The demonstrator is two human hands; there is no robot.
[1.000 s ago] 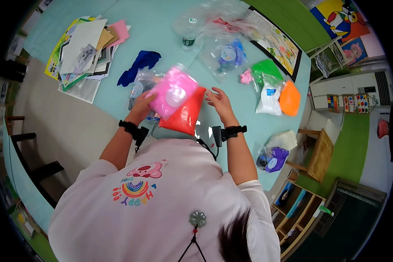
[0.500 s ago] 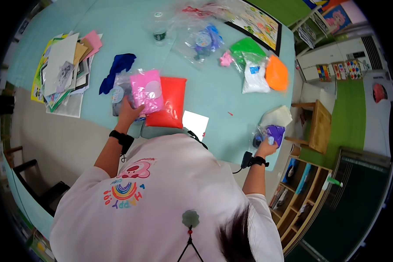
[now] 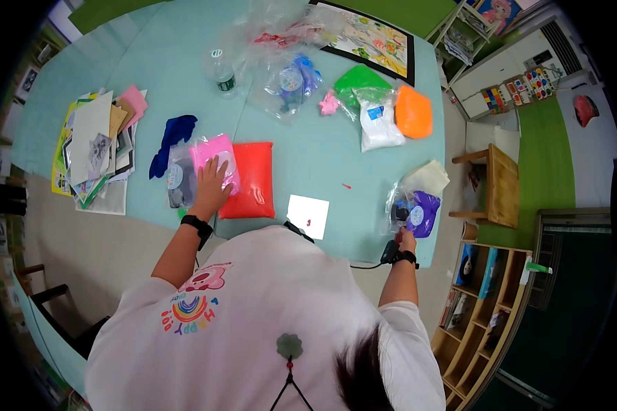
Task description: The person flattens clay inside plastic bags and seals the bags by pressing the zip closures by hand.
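Observation:
My left hand (image 3: 212,190) lies with spread fingers on a pink packet (image 3: 216,149), which looks like modelling clay in clear wrap. Left of it lies a dark grey packet (image 3: 179,183) with a round label, partly under the pink one. A large red packet (image 3: 253,179) sits just to the right. At the table's right edge, my right hand (image 3: 406,241) has its fingers closed at the near edge of a purple packet (image 3: 426,214); the fingertips are partly hidden. Beside that packet is a dark lump in clear wrap (image 3: 399,211), and behind it a cream packet (image 3: 426,178).
White paper (image 3: 307,217) with a small red bit lies near my body. Farther back are green (image 3: 360,82), white (image 3: 379,123) and orange (image 3: 413,113) packets, a bottle (image 3: 225,77), a framed picture (image 3: 373,40) and clear bags. Stacked papers (image 3: 92,140) lie left, near dark blue material (image 3: 172,140).
My left hand has moved from the lower edges of the grey and pink packets onto the pink one. My right hand has shifted to the purple packet's near edge. The view has shifted slightly.

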